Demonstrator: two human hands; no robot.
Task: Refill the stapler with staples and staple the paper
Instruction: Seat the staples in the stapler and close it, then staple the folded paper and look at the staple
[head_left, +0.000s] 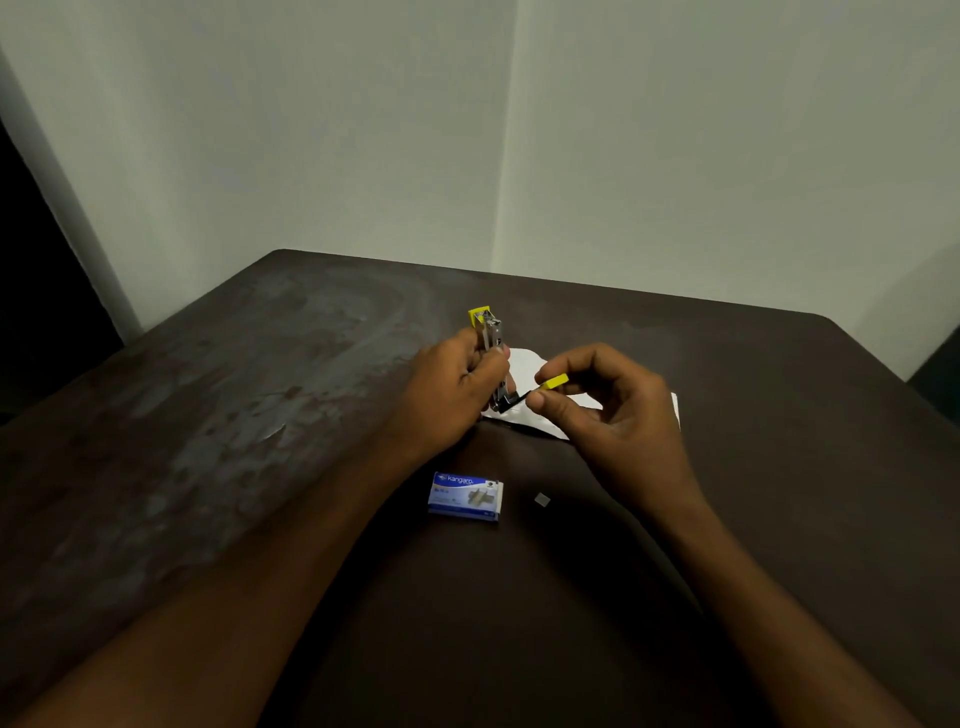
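Two bare hands work above the middle of a dark brown desk (218, 395), a little toward its far edge. The left hand (447, 395) has its grip closed around a small stapler (492, 353), holding it nearly upright; the yellow end points up and away, and the bare metal channel runs down between the fingers. The right hand (613, 410) sits just beside it, thumb and forefinger pinched shut on a yellow tab (554, 382). A dark strip runs from that tab to the lower end of the stapler, so the piece looks drawn partly out of the body, though the blur hides how far. The other fingers of the right hand curl loosely inward.

Under both hands lies a sheet of white paper (530, 364), flat on the desk and mostly covered by them, with its edges showing between the hands and past the right knuckles. Nearer the front edge, between the two forearms, a blue and white box of staples (465, 496) lies flat, apart from both hands. Just to its right on the bare desk rests a small grey bit (542, 500), too small to tell what it is. The desk's left side is scuffed pale.
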